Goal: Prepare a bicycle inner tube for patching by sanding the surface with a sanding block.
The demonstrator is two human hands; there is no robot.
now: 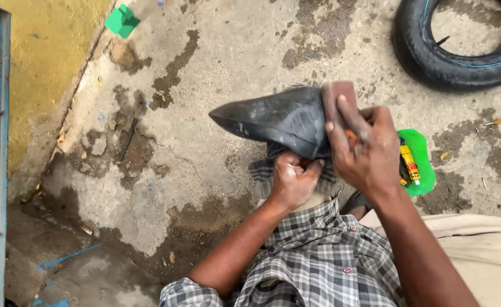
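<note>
You were mid-scuffing: left hand (293,181) pinched the tube (279,119) from beneath, right hand (364,149) fingers pressed a block (337,95) at its 3 o'clock end.

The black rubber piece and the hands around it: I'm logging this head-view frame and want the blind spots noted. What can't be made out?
- Right hand covers most of the reddish-brown block and that end of the black rubber piece.
- Left hand: its fingertips curl under the rubber, so its grip is hidden.
- Green tray: partly behind the right hand; its small items are unclear.
- Black tyre: cut by the top and right edges.
</note>
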